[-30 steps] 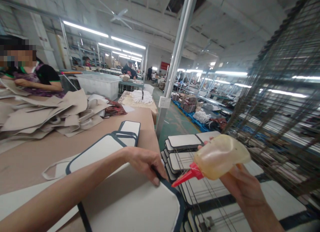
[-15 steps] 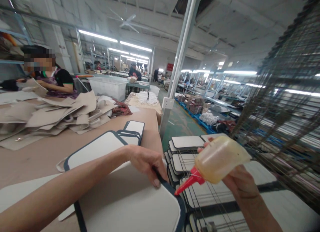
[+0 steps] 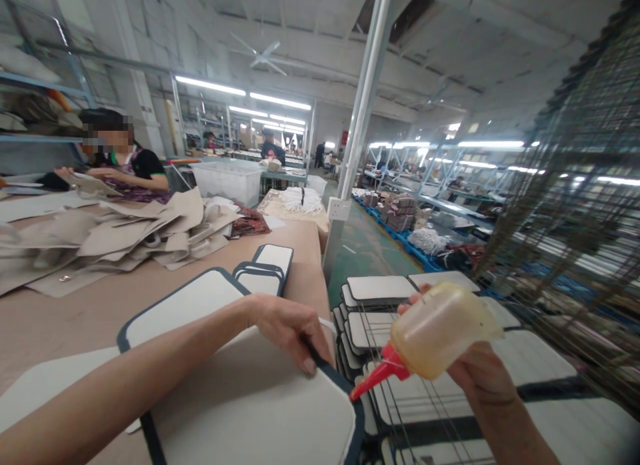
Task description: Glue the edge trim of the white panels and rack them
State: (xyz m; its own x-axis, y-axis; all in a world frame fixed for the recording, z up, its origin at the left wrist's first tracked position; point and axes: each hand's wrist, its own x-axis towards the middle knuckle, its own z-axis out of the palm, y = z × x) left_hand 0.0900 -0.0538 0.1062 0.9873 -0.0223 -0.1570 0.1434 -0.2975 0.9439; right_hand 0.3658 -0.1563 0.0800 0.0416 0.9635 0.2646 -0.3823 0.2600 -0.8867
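My left hand (image 3: 290,328) is closed on the dark-edged rim of a white panel (image 3: 250,398) with rounded corners, thumb on its face and the other fingers partly hidden. In my right hand (image 3: 477,368) is a translucent, yellowish squeeze bottle (image 3: 435,331), tipped nozzle-down. The red nozzle (image 3: 377,378) has its tip at the panel's dark border near the right corner; whether it touches cannot be seen. Behind my left arm lies another white panel (image 3: 185,301) with the same dark edging.
Smaller edged panels (image 3: 273,258) lie farther along the brown table (image 3: 305,251). Beige cut pieces (image 3: 140,231) are heaped at left, near a seated person (image 3: 130,165). Stacked panels on a wire rack (image 3: 385,288) stand at right, beyond a metal post (image 3: 360,105).
The view has shifted slightly, so the background sits farther right. Both hands keep their holds, and the nozzle tip stays at the panel's border.
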